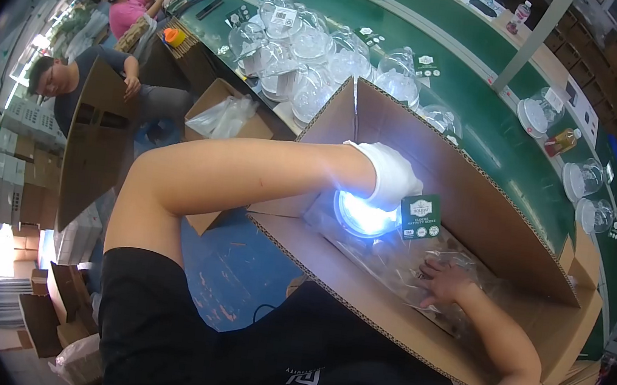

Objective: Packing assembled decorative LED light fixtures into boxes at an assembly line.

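Note:
My left hand (pixel 394 176) wears a white glove and grips a brightly lit round ornament (pixel 367 216) over an open cardboard box. A green hang tag (pixel 420 217) shows beside it. Glare and the glove hide much of the ornament's shape. Inside the cardboard box (pixel 470 173), my right hand (pixel 447 282) is bare and lies with spread fingers on clear plastic bags (pixel 398 271). What lies under the plastic is hard to make out.
Several clear domed ornaments (pixel 309 90) crowd the green worktable (pixel 471 97) beyond the box. More stand at the right, near a drink bottle (pixel 562 141). At the left, a smaller box (pixel 215 106) holds plastic bags, and a seated person (pixel 93 80) is beside a cardboard sheet (pixel 93 145).

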